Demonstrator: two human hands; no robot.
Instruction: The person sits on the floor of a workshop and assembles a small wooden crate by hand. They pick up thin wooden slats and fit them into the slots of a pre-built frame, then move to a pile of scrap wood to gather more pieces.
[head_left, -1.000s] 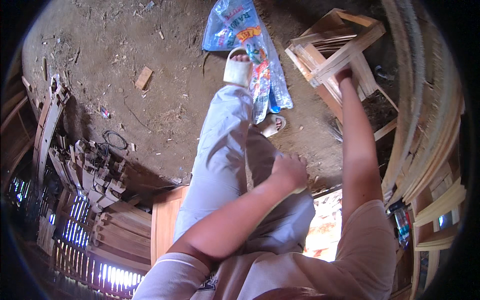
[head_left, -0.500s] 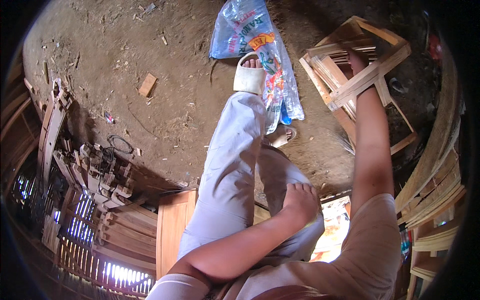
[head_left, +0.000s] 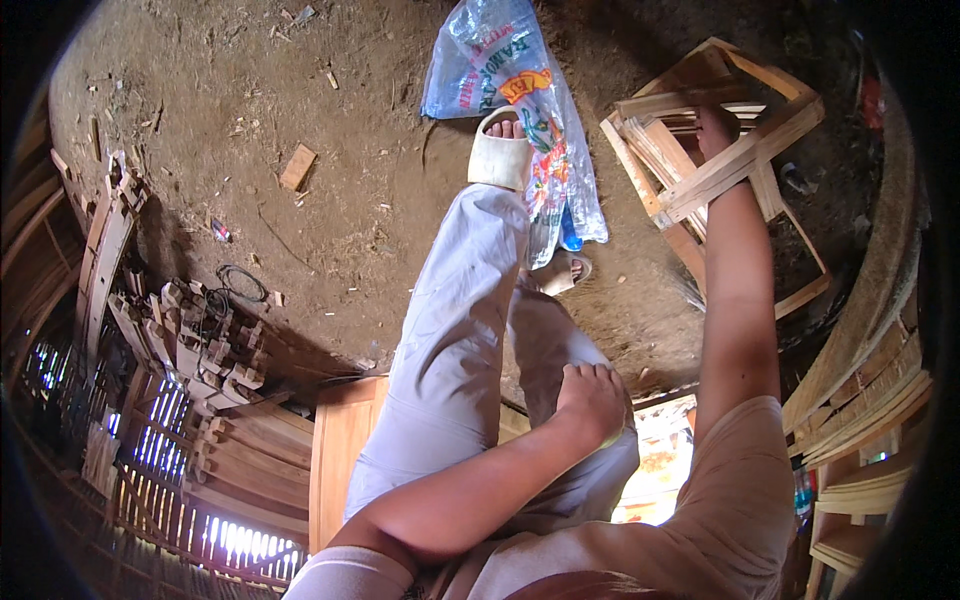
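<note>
My right arm reaches through a stool-like frame of pale wooden bars (head_left: 715, 182), which stands tilted on the ground at the right. Deep inside it, my right hand (head_left: 716, 130) is beside several thin wooden slats (head_left: 665, 150); its fingers are shadowed and hard to read. Across my lap lies my left forearm. My left hand (head_left: 590, 402) rests closed on my bent right leg in grey trousers (head_left: 555, 340), knuckles up. A sliver of something yellowish shows under its heel, but what the fingers hold is hidden.
A printed plastic sack (head_left: 490, 60) lies on the dirt floor under my sandalled feet. Notched wood pieces (head_left: 200, 340) are heaped at the left, near a loop of dark cord (head_left: 240, 285). Curved boards (head_left: 870, 340) stack up along the right. A small wood block (head_left: 297, 167) lies ahead.
My left hand has shifted slightly to the left on my leg. My right hand has moved a little inside the wooden frame, which stays almost where it was.
</note>
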